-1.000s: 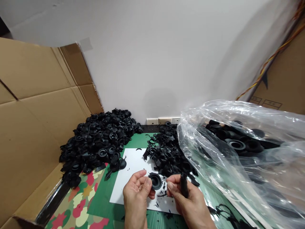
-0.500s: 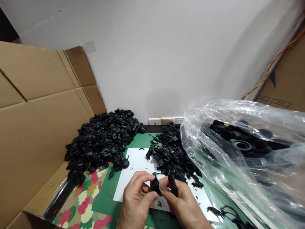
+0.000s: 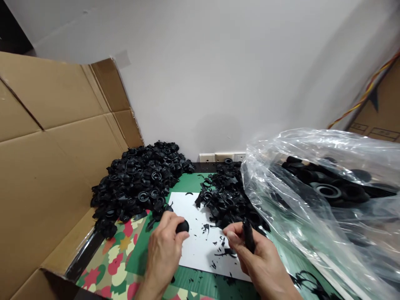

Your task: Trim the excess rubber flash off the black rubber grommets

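My left hand (image 3: pixel 165 246) is closed around a black rubber part (image 3: pixel 183 226), whose smooth round end shows past the fingers. It is over the left edge of the white sheet (image 3: pixel 193 250), near the large pile of black ribbed rubber parts (image 3: pixel 140 179). My right hand (image 3: pixel 256 250) has thumb and forefinger together above the sheet's right side. A slim black pen-like tool (image 3: pixel 248 235) sticks up from its grip; the tool's tip cannot be made out. Thin black rubber scraps (image 3: pixel 225 252) lie on the sheet between the hands.
A heap of torn black rubber trimmings (image 3: pixel 228 196) lies behind the right hand. At right, a clear plastic bag (image 3: pixel 265 162) holds black rubber parts (image 3: pixel 326 191). Cardboard (image 3: pixel 68 158) stands at left. A green mat (image 3: pixel 193 181) lies beneath the sheet; wall sockets (image 3: pixel 223 158) are behind.
My hands have moved apart. The left went left with the black rubber part, while the right shifted right with the pen-like tool. More scraps now show on the sheet.
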Demonstrator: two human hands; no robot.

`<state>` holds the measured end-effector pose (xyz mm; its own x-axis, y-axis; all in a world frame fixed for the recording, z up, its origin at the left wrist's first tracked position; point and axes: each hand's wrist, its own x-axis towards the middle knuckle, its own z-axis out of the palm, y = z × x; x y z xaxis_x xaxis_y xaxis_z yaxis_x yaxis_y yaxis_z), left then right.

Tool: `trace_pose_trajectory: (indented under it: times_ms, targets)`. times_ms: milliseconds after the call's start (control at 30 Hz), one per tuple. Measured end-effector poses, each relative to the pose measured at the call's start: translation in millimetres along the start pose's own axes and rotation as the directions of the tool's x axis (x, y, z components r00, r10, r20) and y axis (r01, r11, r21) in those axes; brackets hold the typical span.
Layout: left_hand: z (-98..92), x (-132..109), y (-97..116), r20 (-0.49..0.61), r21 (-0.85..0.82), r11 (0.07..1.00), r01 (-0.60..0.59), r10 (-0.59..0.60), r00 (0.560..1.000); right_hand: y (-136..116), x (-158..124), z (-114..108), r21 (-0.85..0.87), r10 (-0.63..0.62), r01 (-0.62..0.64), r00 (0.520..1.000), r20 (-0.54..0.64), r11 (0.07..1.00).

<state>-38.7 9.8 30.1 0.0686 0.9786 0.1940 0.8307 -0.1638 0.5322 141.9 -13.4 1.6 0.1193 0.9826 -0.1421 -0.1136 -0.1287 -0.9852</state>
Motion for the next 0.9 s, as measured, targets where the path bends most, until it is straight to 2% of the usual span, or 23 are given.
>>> trace_pose_trajectory:
  times_ms: [67, 133, 233, 333, 500, 633, 700, 833, 900]
  targets:
    - [1.7, 1.1, -0.4, 0.021, -0.091, 0.996, 0.016, -0.014, 1.000, 1.8, 1.2, -1.4, -0.005, 0.003, -0.003, 1.000, 0.013, 1.000]
    - [1.7, 1.7, -0.1, 0.024, -0.268, 0.962, 0.054, -0.049, 0.999, 4.0, 3.3, -2.5, 0.000, 0.013, -0.013, 1.000, 0.026, 1.000]
    - [0.6, 1.0, 4.8, 0.037, -0.554, 0.829, 0.077, -0.068, 0.997, 7.0, 5.3, -1.6, 0.021, 0.046, -0.047, 0.998, 0.046, 0.999]
    - [1.7, -2.0, 13.5, 0.045, -0.684, 0.724, 0.086, -0.076, 0.996, 8.4, 4.3, 2.8, 0.037, 0.056, -0.058, 0.998, 0.041, 0.998]
    - [8.7, -6.4, 25.4, 0.025, -0.735, 0.674, 0.072, -0.078, 0.997, 5.6, -0.5, 9.6, 0.062, 0.008, -0.013, 0.997, 0.076, 0.998]
    - [13.5, -7.3, 32.0, 0.036, -0.741, 0.671, 0.038, -0.017, 0.999, -0.8, -3.2, 11.3, 0.077, -0.053, 0.050, 0.998, 0.040, 0.996]
    - [15.3, -8.1, 35.6, 0.065, -0.742, 0.667, 0.064, -0.023, 0.998, -2.7, -3.8, 10.4, 0.096, -0.071, 0.069, 0.997, 0.018, 0.993]
    - [19.8, -10.7, 40.9, 0.118, -0.714, 0.686, 0.140, -0.080, 0.990, 2.1, -4.9, 5.6, 0.133, -0.098, 0.086, 0.991, 0.088, 0.987]
    - [23.6, -11.6, 40.8, 0.146, -0.745, 0.644, 0.176, -0.099, 0.984, 7.8, -5.9, 2.9, 0.154, -0.089, 0.078, 0.994, 0.065, 0.985]
